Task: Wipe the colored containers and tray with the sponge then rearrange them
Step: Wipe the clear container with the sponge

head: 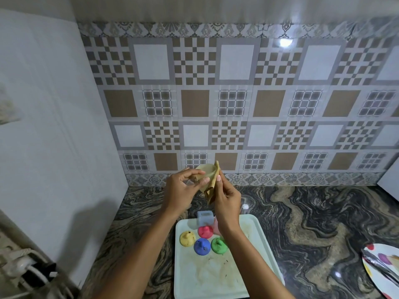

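Left hand (pixel 181 190) grips pale container (pixel 205 168), right hand (pixel 227 199) cloth (pixel 212 187), above marbled counter (pixel 313 212).

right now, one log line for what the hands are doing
step: wipe cup | left hand: holds cream cup | right hand: pinches sponge cloth against cup | tray: stained, other colored cups on it

Pink container (pixel 216 225) mostly hid behind R arm (pixel 228 225); plate (pixel 388 251) cropped.
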